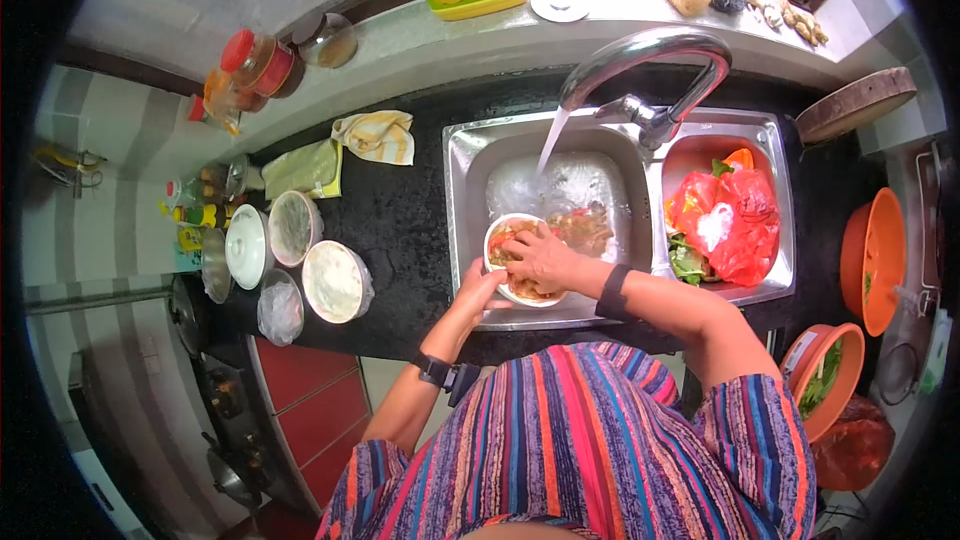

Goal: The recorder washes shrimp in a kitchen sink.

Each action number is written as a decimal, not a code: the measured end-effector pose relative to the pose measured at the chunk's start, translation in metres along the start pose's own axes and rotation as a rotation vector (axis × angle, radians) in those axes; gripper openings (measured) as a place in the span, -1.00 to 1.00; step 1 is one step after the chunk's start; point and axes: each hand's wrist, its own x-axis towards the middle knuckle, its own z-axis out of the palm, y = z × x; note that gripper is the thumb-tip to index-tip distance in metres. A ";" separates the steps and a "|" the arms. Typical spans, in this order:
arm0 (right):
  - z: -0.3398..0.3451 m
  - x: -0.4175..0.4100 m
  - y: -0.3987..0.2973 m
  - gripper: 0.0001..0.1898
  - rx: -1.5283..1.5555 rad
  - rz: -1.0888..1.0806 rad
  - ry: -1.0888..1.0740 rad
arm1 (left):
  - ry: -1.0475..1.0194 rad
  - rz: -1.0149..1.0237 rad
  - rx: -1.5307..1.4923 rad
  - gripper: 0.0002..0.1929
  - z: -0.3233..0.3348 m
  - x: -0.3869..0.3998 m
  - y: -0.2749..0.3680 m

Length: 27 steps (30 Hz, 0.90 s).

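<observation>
A white bowl (491, 234) of chopped food with red and brown bits tilts over the left basin (636, 202) of a stainless steel sink. My left hand (480, 286) grips its lower left side, thumb at the rim. Inside the bowl, the fingers of my right hand (546, 261) press into the food; whether they close on any is hidden. Similar food scraps (585, 229) lie in the basin beyond my right hand. Water runs from the chrome faucet (652, 41) into this basin, just past the bowl.
Red plastic bags (739, 221) and green leaves (686, 259) fill part of the right basin. Covered bowls (334, 281) and a lidded white pot (246, 246) stand at left, near folded cloths (375, 136). Orange basins (877, 262) and a round wooden board (855, 105) are at right.
</observation>
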 end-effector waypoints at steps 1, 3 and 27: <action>0.000 0.000 0.003 -0.72 -0.026 -0.004 -0.059 | 0.006 -0.010 0.008 -0.55 0.002 0.000 0.001; 0.009 0.000 0.003 -0.78 -0.107 0.013 -0.044 | 0.040 -0.016 0.000 -0.53 0.003 0.002 -0.001; 0.007 -0.011 0.015 -0.66 0.034 0.090 -0.049 | 0.070 -0.022 0.167 -0.40 0.010 0.011 -0.001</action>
